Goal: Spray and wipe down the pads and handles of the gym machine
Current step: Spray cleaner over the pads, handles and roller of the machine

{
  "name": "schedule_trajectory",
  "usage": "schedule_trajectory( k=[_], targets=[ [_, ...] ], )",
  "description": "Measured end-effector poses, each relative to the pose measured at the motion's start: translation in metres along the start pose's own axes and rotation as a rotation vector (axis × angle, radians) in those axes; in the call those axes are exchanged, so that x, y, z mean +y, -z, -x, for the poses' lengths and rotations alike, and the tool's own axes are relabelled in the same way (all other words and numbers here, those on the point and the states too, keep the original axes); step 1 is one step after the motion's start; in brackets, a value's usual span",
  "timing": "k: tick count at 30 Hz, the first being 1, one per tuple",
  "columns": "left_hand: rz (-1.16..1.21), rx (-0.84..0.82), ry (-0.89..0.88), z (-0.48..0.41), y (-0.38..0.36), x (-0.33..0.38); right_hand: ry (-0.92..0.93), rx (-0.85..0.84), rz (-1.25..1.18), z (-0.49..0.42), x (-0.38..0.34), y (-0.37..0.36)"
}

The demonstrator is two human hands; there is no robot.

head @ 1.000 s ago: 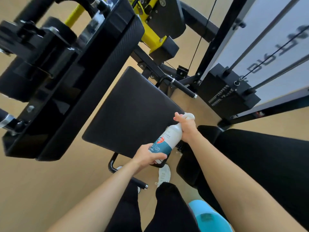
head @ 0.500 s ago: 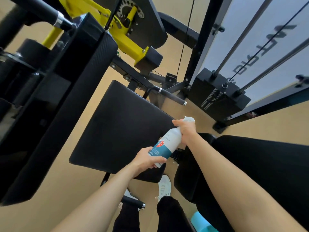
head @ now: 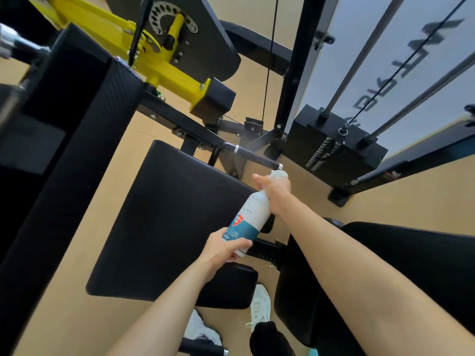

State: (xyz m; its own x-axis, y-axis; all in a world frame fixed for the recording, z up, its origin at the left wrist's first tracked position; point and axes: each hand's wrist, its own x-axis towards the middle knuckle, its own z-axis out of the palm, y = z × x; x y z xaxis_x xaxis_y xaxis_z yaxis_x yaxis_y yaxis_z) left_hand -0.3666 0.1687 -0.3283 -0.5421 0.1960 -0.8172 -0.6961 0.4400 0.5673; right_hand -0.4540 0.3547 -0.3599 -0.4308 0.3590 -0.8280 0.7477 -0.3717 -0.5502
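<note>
Bottle count: one white plastic spray bottle with a teal band and red shield label (head: 248, 219), opaque, so its fill cannot be told. It is tilted over the right edge of the square black seat pad (head: 164, 222), with its nozzle just beside the black foam-grip handle (head: 257, 156). The left hand (head: 226, 249) curls round its base; the right hand (head: 275, 187) wraps its neck at the sprayer. Two white sneakers (head: 261, 304) stand on the tan floor (head: 385, 201).

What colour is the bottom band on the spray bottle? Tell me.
Teal; the spray bottle is white above it. Head view.
</note>
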Motion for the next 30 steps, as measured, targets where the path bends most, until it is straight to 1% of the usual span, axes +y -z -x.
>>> schedule_trajectory(
  k=[2,6,10,13,18,21,23,25,27,30],
  targets=[
    [0.010,0.000,0.014,-0.005,0.004,-0.001,-0.011,0.024,0.015,-0.003,0.002,-0.001],
    [0.026,-0.026,0.045,-0.006,0.006,-0.001,-0.057,0.026,-0.041,-0.004,0.008,0.007],
    [-0.015,-0.041,0.025,0.002,0.000,-0.004,-0.070,0.114,-0.033,0.004,0.013,0.012],
    [0.003,-0.025,0.038,0.009,0.001,-0.008,-0.059,0.143,-0.050,0.010,0.017,0.013],
    [0.000,-0.020,0.028,0.024,0.007,-0.009,-0.041,0.125,-0.053,0.028,0.023,0.016],
    [-0.033,-0.023,0.003,0.039,0.007,-0.013,-0.061,0.125,-0.064,0.042,0.024,0.021],
    [-0.054,-0.022,-0.014,0.054,0.007,-0.020,-0.065,0.087,-0.082,0.056,0.028,0.023],
    [-0.047,-0.029,-0.013,0.073,0.007,-0.035,-0.062,0.017,-0.037,0.072,0.037,0.020],
    [0.004,-0.037,0.008,0.094,0.006,-0.055,-0.055,-0.062,0.047,0.089,0.051,0.013],
    [0.095,0.026,0.044,0.127,0.008,-0.086,-0.062,-0.120,0.112,0.113,0.080,0.000]
  ],
)
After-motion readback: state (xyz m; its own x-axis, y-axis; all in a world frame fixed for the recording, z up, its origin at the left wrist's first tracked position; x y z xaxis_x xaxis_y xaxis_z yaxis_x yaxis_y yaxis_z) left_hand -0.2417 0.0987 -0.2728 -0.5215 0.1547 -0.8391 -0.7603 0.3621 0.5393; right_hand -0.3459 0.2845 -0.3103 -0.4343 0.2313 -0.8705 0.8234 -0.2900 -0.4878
